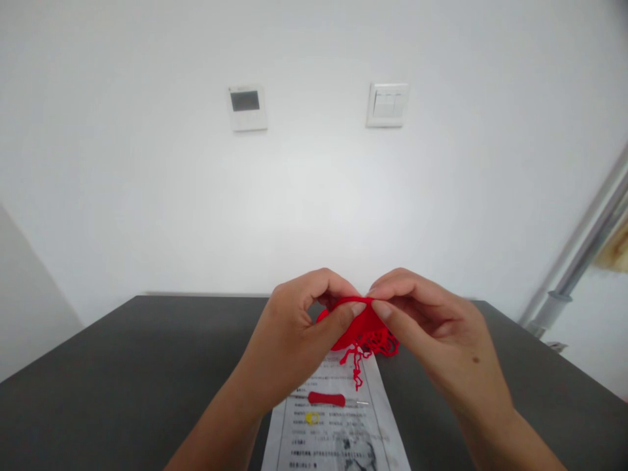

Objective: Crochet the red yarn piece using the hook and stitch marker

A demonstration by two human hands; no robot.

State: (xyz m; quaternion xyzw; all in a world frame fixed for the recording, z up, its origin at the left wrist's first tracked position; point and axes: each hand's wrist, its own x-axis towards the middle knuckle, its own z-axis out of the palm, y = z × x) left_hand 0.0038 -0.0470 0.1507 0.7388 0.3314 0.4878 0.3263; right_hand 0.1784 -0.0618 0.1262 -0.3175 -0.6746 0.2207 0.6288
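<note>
My left hand and my right hand meet above the table, each pinching the upper edge of a red knitted piece between thumb and fingers. The thumbs sit close together at that edge. Loose, crinkled red yarn hangs under the piece, and one strand dangles over the printed sheet. On the sheet lies a tool with a red handle and a thin metal tip pointing right. Below the handle is a small yellow item. My left hand hides part of the knitted piece.
The dark table reaches to a white wall. On the wall are a thermostat panel and a light switch. A grey pipe slants along the right side.
</note>
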